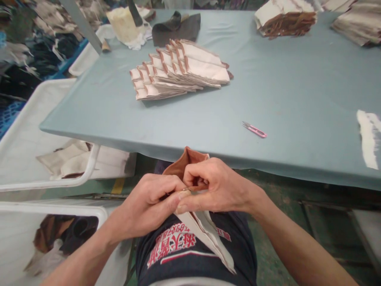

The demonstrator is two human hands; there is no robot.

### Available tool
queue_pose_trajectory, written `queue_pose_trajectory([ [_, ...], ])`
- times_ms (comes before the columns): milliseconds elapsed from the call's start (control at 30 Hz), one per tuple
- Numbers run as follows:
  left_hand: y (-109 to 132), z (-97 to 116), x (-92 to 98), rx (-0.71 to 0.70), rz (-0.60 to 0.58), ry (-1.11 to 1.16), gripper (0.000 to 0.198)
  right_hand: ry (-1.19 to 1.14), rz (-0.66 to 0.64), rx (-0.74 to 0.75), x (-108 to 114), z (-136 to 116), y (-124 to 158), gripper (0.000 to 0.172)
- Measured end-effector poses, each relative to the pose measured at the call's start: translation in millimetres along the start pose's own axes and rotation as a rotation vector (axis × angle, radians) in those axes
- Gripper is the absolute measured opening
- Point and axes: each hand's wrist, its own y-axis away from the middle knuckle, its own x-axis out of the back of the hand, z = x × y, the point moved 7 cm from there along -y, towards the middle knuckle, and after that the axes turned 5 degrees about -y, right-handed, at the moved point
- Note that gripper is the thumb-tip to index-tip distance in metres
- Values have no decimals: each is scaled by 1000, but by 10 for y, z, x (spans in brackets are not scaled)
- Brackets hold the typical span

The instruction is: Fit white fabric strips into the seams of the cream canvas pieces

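Observation:
Both hands meet in front of my body, just below the table's near edge. My left hand (159, 200) pinches a fabric piece (205, 234) that is cream on one side and brown on the other. Pressed against the left thumb, my right hand (218, 184) grips the same fabric piece at its folded edge. The brown side stands up beyond the fingers, and a cream strip hangs down over the dark apron. What lies right between the fingertips is mostly hidden. On the table, ahead and to the right, lie pink thread snips (254, 130).
A fanned stack of cream pieces with brown edges (181, 69) lies on the blue-green table (285, 83). Farther back are a dark cloth (178, 29) and another stack (285, 18). White bins (95, 159) with cloth pieces stand at the left.

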Motion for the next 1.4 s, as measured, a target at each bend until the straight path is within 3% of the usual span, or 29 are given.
queue_pose_trajectory([
  [167,90,-195,-35,219,-188,297,43,93,-101,-95,-66,-33,-31,56],
  [267,95,-198,-24,180,-249,358,38,95,-177,-153,-130,-2,-35,60],
  [400,102,-208,-6,119,-277,279,26,186,-234,-201,-193,18,-45,58],
  [533,108,-191,65,93,-220,106,21,343,-275,-255,-231,-33,-69,50],
  [767,173,11,213,-145,-59,-222,18,408,-271,-304,-229,-77,-121,45],
  [933,317,25,153,-330,35,-447,14,55,-185,-217,-214,-28,-97,49],
  [1033,371,69,139,-441,94,-534,12,-266,-158,-282,-269,74,-36,55],
  [1200,355,141,162,-515,39,-564,28,-754,-88,-372,-505,216,81,66],
  [1400,279,199,186,-591,10,-494,26,-983,42,-437,-685,322,183,65],
])
